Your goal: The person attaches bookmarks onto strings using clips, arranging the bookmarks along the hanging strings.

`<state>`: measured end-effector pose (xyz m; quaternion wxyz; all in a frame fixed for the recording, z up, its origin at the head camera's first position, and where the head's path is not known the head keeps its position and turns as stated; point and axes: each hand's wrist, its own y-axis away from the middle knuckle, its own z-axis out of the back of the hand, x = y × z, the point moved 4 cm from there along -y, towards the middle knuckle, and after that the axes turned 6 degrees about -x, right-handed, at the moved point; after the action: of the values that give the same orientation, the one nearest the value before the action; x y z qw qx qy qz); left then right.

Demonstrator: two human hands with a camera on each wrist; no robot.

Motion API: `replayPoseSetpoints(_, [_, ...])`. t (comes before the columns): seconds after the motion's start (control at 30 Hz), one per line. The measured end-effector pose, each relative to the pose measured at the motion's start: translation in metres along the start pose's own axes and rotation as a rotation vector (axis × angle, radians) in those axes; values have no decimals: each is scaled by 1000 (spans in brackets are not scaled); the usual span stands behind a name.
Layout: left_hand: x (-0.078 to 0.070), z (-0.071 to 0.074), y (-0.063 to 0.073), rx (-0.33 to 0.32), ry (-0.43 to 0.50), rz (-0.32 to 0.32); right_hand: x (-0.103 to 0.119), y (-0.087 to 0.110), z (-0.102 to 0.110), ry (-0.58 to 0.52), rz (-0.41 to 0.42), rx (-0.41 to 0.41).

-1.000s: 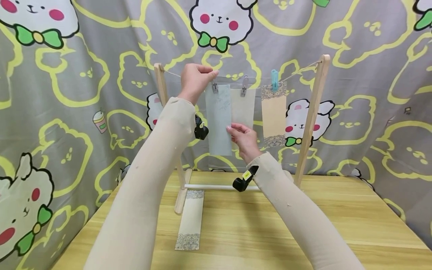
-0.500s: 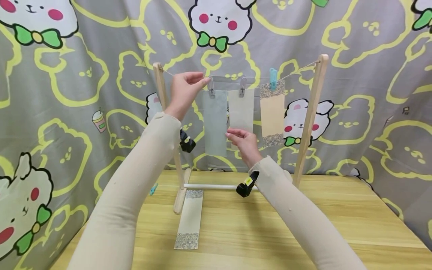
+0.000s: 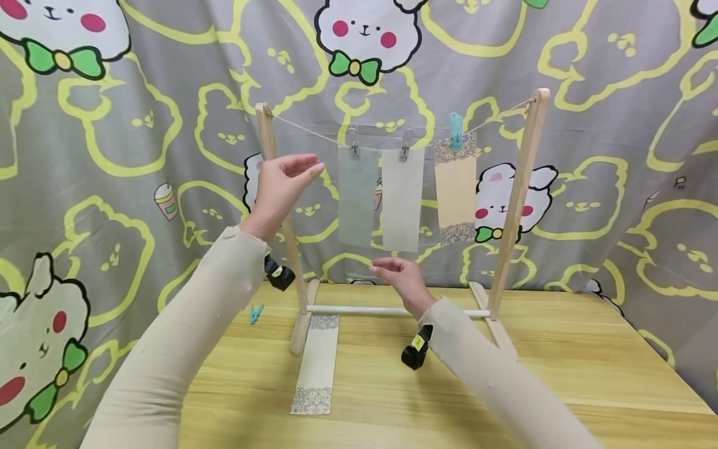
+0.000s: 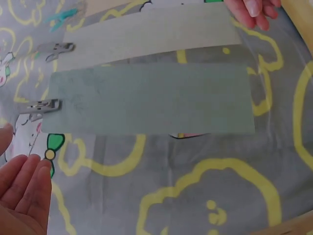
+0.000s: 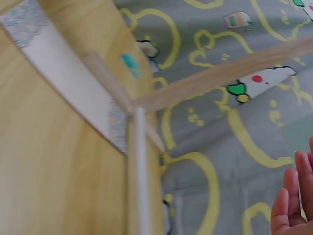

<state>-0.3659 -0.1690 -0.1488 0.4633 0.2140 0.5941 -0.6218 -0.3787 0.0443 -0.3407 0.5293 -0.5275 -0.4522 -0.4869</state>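
Observation:
A grey-green paper strip (image 3: 356,196) hangs from the string under a clear clothespin (image 3: 354,140). Beside it a cream strip (image 3: 401,199) is held by another clear clothespin (image 3: 405,143), and a tan strip with lace-patterned ends (image 3: 455,190) hangs from a blue clothespin (image 3: 457,131). My left hand (image 3: 282,190) floats left of the grey-green strip, fingers relaxed, touching nothing. Below the hanging strips is my right hand (image 3: 405,280), also holding nothing. In the left wrist view the left fingers (image 4: 30,186) are apart from the clip.
The wooden stand has a left post (image 3: 291,249), a right post (image 3: 518,206) and a white bottom rod (image 3: 364,310). On the table (image 3: 387,399) lie a lace-ended cream strip (image 3: 316,365) and, left of the stand, a blue clothespin (image 3: 255,313). A patterned curtain (image 3: 185,93) hangs behind.
My left hand has let go of the clothespin and moved down and left. My right hand has left the strip's edge and dropped lower. The grey-green strip now hangs freely.

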Motion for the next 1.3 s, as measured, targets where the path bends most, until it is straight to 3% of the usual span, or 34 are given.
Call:
replayPoseSetpoints(0.2, [35,12,25,22,-14,50,-29,13,-3,52,1,7])
replayPoseSetpoints(0.43, [83,30,57,36,-55,111,-52,30,-8,34,-24,21])
replayPoseSetpoints(0.63, [128,46,87,10,-80,196,-68,43,-13,36,-39,44])
replayPoseSetpoints(0.8, [163,61,106,-54,-63,256,-82,51,-16,27,-59,56])
replayPoseSetpoints(1.1, [212,87,115,-161,-72,326,-94,62,-27,-54,-88,29])
replayPoseSetpoints(1.3, [241,100,117,-210,-68,436,-100,74,-41,-37,-134,41])
